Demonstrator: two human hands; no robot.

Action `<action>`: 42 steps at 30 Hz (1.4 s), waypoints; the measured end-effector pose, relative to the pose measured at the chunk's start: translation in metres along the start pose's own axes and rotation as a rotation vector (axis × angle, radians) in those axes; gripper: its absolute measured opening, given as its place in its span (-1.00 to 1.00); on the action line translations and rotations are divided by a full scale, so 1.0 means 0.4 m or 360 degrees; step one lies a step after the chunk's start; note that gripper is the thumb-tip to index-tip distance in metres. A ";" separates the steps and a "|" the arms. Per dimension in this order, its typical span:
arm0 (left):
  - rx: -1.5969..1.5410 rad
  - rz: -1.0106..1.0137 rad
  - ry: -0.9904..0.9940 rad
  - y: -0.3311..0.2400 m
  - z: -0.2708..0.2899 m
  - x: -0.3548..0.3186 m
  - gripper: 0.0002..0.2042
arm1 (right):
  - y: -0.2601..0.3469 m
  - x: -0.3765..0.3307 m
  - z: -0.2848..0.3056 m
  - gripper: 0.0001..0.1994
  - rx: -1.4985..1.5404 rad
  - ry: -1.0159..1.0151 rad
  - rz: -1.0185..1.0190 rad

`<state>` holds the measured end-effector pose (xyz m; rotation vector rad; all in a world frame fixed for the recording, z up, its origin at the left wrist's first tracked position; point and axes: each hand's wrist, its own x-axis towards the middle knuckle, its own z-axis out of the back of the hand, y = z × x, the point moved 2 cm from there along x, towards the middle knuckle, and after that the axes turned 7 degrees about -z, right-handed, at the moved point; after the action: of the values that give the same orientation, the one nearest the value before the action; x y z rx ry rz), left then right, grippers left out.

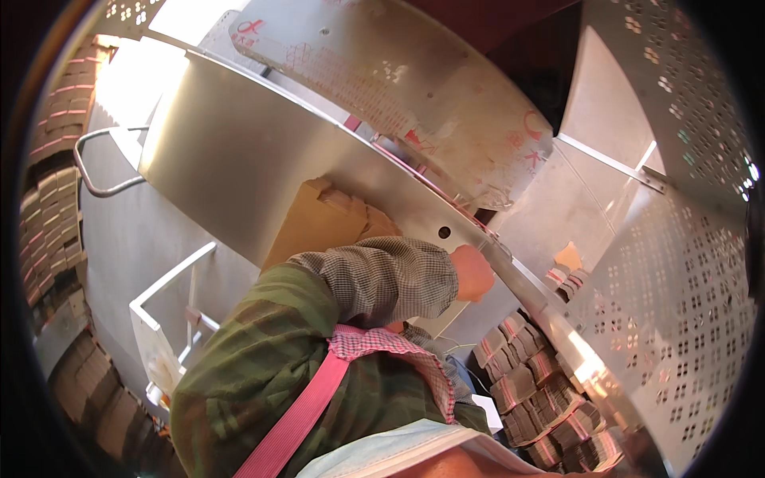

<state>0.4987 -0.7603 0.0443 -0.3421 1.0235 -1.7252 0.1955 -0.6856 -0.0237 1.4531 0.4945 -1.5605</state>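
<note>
A pale blue mask point(390, 450) edge fills the bottom of the view, right under the lens. Above it a pink strap point(299, 418) crosses a green camouflage sleeve point(255, 358); a pink checked cloth point(382, 346) lies over the chest.

Surface: no table here. A big curved sheet-metal panel point(239, 159) of a machine spans the middle, its rim running down to the right. A perforated metal guard point(677, 271) stands at right. A metal handle point(100, 159) sits on the panel at left, a white wire frame point(171, 295) below it. Stacks of folded cardboard point(534, 382) are bundled low at right, under the rim; more stacks point(52, 183) line the far left edge. Light is strong at top left.

Hand: the left arm, in a grey checked sleeve point(382, 275), reaches forward and rightward. The left hand point(472, 272) is curled, fingers closed on the panel's rim edge. A brown cardboard sheet point(323, 219) leans tilted against the panel just behind that forearm, touching the sleeve. The right hand is out of sight.
</note>
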 end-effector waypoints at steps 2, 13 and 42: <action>-0.0069 -0.0055 -0.0190 0.017 -0.021 0.007 -0.76 | 0.003 0.021 0.028 -0.15 -0.0037 0.0000 -0.0086; -0.0170 -0.0168 -0.0157 0.017 -0.029 0.054 -0.90 | 0.002 0.065 -0.027 -0.21 -0.0062 0.0180 -0.0095; 0.0618 0.0662 -0.1420 -0.145 -0.173 -0.703 -0.66 | 0.345 0.131 -0.395 -0.30 0.0844 -0.0081 0.0593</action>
<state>0.5306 -0.4756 0.1163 -0.5312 0.0868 -1.1493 0.4036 -0.6466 -0.0682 1.7676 -0.2379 -1.4750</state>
